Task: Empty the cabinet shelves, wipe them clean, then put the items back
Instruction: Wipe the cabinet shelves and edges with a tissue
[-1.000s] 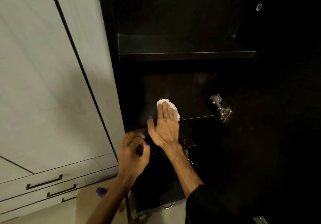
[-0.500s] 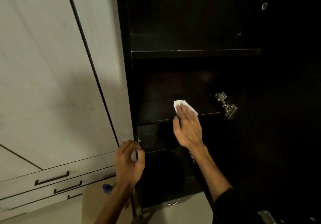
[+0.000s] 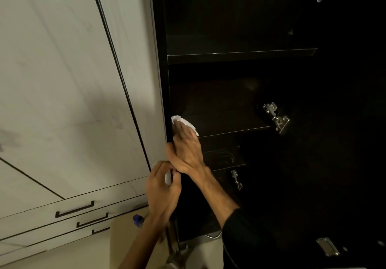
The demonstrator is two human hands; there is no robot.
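- White cloth (image 3: 184,123): I see it pressed flat against the far-left end of the middle shelf (image 3: 229,127), hard against the cabinet's left inner wall; only its upper edge shows past the fingers.
- Right hand (image 3: 187,150): I read it as flat and spread, palm down on the cloth, fingers extended toward the back of the shelf, thumb out to the left at the cabinet's front edge; a dark sleeve (image 3: 242,237) covers the forearm.
- Left hand (image 3: 163,191): it sits just below the right wrist, fingers curled closed around the front edge of the cabinet's left side panel (image 3: 160,80).
- Dark cabinet (image 3: 229,101): I see its interior open, the upper shelf (image 3: 240,56) and the lower shelf (image 3: 225,158) both bare where visible.
- Metal hinge (image 3: 275,117): fixed to the right inner wall, level with the middle shelf; a smaller hinge (image 3: 237,180) hangs lower.
- Pale panels (image 3: 62,80): they lie left of the cabinet, with drawer fronts carrying dark handles (image 3: 75,209) beneath.
- Blue cap (image 3: 138,220): it shows beside the left wrist; what it belongs to I cannot tell.
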